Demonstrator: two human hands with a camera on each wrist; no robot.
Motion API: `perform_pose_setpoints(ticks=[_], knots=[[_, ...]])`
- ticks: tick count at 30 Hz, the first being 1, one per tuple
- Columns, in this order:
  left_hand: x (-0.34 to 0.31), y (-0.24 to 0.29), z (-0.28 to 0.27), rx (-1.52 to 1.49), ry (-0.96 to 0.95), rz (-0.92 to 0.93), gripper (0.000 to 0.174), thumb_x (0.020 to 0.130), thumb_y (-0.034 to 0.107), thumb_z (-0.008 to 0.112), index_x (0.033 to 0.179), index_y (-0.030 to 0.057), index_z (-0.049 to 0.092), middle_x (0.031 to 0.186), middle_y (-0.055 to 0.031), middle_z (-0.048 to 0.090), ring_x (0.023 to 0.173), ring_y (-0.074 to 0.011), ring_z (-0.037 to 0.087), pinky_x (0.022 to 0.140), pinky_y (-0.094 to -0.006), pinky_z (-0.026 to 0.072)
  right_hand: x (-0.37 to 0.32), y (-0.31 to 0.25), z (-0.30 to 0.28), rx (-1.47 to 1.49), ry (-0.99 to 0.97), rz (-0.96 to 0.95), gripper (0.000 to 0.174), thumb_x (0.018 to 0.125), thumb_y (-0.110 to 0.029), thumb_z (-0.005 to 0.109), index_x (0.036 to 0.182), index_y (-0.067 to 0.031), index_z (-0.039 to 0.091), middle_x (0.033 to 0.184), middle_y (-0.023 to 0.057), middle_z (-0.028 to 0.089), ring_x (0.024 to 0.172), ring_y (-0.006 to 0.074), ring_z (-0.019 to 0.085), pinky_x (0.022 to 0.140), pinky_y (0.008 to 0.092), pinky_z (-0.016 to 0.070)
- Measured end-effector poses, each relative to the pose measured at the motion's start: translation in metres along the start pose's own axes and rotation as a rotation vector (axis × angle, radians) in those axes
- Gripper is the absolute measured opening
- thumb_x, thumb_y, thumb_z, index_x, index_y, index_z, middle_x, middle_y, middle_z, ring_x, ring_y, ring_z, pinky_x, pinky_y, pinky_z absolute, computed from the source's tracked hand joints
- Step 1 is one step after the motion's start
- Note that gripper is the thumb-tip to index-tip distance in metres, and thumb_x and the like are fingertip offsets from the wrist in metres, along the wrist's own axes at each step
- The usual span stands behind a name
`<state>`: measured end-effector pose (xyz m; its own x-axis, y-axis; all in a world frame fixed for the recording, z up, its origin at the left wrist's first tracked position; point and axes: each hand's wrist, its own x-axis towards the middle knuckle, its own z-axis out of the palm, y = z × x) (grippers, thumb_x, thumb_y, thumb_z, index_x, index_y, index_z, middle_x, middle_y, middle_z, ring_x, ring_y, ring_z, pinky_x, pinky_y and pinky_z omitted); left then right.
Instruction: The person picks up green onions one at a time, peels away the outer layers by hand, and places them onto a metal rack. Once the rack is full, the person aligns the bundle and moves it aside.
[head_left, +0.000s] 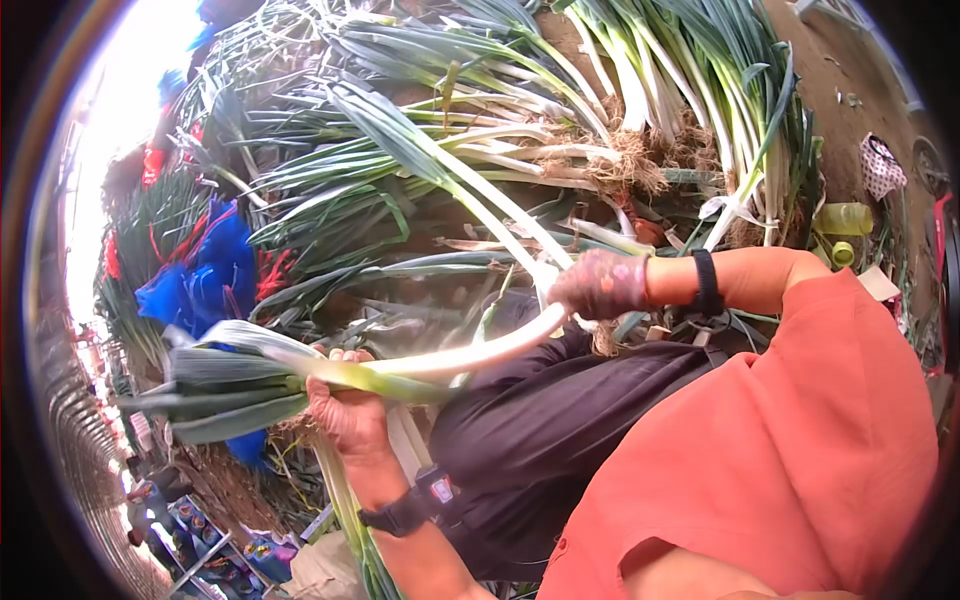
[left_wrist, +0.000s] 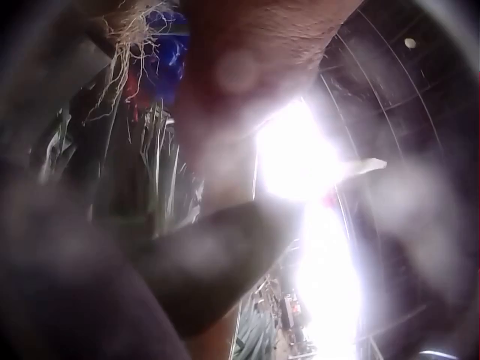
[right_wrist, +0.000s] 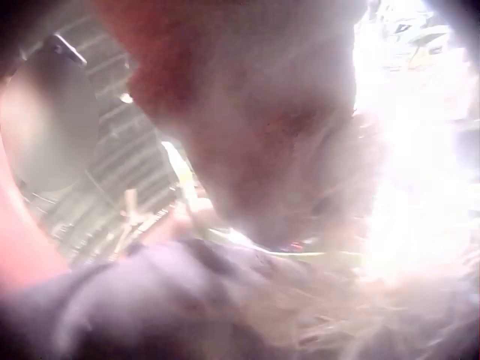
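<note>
In the head view my bare left hand (head_left: 350,418) grips a long green onion (head_left: 470,355), thumb and fingers around it where the white stalk meets its green leaves. The leaves fan out past that hand to the left. My right hand (head_left: 600,283), in a dark patterned glove, holds the white root end of this onion, which bends slightly between the hands. Another pair of onion stalks (head_left: 490,205) runs from the right hand up and to the left. Roots (head_left: 604,340) hang below the glove. Both wrist views are blurred and washed out by glare.
A heap of green onions (head_left: 510,155) with roots lies across the ground ahead. More onions (head_left: 735,150) lean at the right. A blue plastic bag (head_left: 215,270) sits at left beside red ties (head_left: 270,275). A yellow-green bottle (head_left: 843,219) lies at far right.
</note>
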<state>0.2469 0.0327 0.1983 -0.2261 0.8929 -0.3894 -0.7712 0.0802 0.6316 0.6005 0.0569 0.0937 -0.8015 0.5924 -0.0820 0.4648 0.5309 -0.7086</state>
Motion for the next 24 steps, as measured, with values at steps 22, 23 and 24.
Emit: perform_pose_setpoints(ticks=[22, 23, 24], knots=[[-0.038, 0.048, 0.02, 0.936, 0.148, -0.109, 0.04, 0.093, 0.016, 0.05, 0.13, 0.0023, 0.043, 0.119, -0.0153, 0.055, 0.107, -0.0278, 0.057, 0.089, -0.0357, 0.0468, -0.088, 0.215, -0.02, 0.048, 0.417, 1.243, 0.048, 0.085, -0.033, 0.056, 0.121, -0.0028, 0.05, 0.117, 0.0225, 0.056, 0.109, 0.0345, 0.055, 0.094, 0.0396, 0.043], [-0.048, 0.056, 0.012, 0.806, 0.178, -0.153, 0.04, 0.092, 0.007, 0.049, 0.13, 0.0008, 0.041, 0.121, -0.0191, 0.053, 0.108, -0.0321, 0.057, 0.091, -0.0362, 0.0471, -0.083, 0.227, -0.026, -0.016, 0.472, 1.291, 0.051, 0.086, -0.035, 0.056, 0.123, -0.0017, 0.047, 0.117, 0.0233, 0.056, 0.11, 0.035, 0.054, 0.095, 0.04, 0.0428], [-0.059, 0.056, 0.012, 0.932, 0.176, -0.138, 0.042, 0.093, 0.008, 0.047, 0.133, 0.0014, 0.037, 0.123, -0.0186, 0.051, 0.11, -0.0314, 0.055, 0.093, -0.0369, 0.0464, -0.077, 0.234, -0.031, -0.157, 0.591, 1.314, 0.05, 0.085, -0.036, 0.058, 0.119, -0.0007, 0.049, 0.113, 0.0242, 0.058, 0.107, 0.0358, 0.056, 0.092, 0.0416, 0.0445]])
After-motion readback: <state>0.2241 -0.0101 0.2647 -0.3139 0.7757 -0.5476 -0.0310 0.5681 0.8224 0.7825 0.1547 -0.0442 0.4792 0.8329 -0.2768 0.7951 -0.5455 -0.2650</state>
